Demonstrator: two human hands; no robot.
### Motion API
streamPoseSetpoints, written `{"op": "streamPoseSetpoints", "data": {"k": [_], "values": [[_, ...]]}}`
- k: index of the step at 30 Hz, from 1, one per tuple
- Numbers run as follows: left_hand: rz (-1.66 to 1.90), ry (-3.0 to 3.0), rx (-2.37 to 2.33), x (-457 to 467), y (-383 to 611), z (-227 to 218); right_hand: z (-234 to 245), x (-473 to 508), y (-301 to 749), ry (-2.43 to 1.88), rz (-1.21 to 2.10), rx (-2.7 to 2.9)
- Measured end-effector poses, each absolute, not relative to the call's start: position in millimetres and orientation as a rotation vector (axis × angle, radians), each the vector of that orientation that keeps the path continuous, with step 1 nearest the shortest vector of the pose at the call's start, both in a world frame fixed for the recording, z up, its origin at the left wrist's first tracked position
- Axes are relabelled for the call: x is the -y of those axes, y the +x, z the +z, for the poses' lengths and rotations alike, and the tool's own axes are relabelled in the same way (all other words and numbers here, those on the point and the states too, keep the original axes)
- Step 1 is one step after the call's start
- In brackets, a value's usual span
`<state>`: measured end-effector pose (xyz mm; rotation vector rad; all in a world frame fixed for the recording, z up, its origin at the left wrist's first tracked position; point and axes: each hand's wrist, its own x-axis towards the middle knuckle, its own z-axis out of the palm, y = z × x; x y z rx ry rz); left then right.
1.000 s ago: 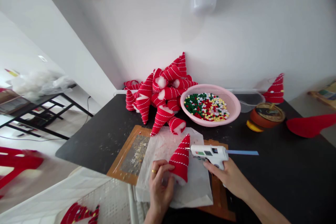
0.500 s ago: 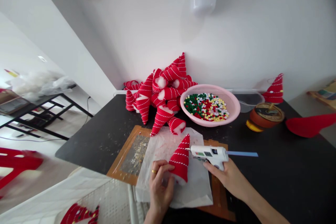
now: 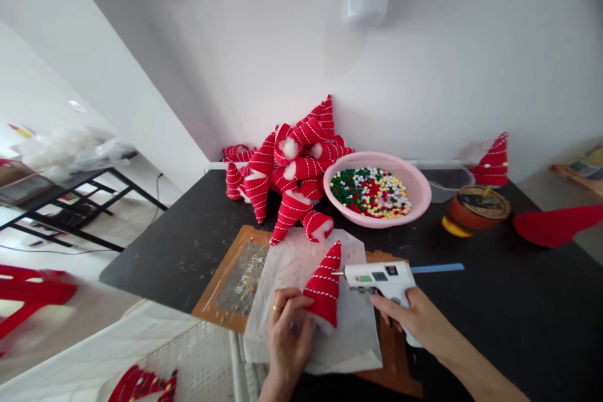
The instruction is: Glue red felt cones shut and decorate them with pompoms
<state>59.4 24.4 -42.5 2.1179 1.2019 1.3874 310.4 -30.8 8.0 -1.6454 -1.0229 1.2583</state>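
Note:
My left hand (image 3: 289,333) is closed on the lower left of a stuffed red cone (image 3: 324,287), wound with white-and-red cord and showing white filling at its base. The cone lies on a white paper sheet (image 3: 351,352), its tip pointing away from me. In my right hand (image 3: 414,317) is a white hot glue gun (image 3: 379,275), gripped by its handle. Its nozzle points left and meets the cone's right edge near the tip; whether it touches I cannot tell. A blue glue stick (image 3: 438,268) sticks out of the gun's back.
Behind the paper lies a pile of similar red cones (image 3: 301,163). A pink basket (image 3: 424,198) holds small coloured pompoms (image 3: 370,191). At right stand a brown pot (image 3: 478,207), a decorated cone (image 3: 492,160) and a piece of red felt (image 3: 556,226). A tape-edged board (image 3: 211,298) lies under the paper.
The glue gun's body has shifted slightly right and turned so more of its handle shows, with the nozzle still at the cone. My left hand and the cone have hardly moved.

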Motion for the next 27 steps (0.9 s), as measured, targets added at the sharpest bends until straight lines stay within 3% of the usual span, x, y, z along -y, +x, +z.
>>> {"op": "streamPoseSetpoints", "data": {"k": [5, 9, 17, 27], "values": [[1.395, 2.137, -1.139, -25, 60, -41, 17, 31, 324, -1.298, 1.521, 0.873], [1.388, 2.157, -1.096, -24, 61, -38, 33, 28, 334, -1.146, 1.481, 0.864], [1.384, 2.249, -0.950, -23, 61, -35, 36, 16, 329, -1.599, 1.111, 1.225], [1.368, 2.290, -0.847, -22, 60, -39, 20, 12, 326, -1.636, 0.985, 1.362]]}}
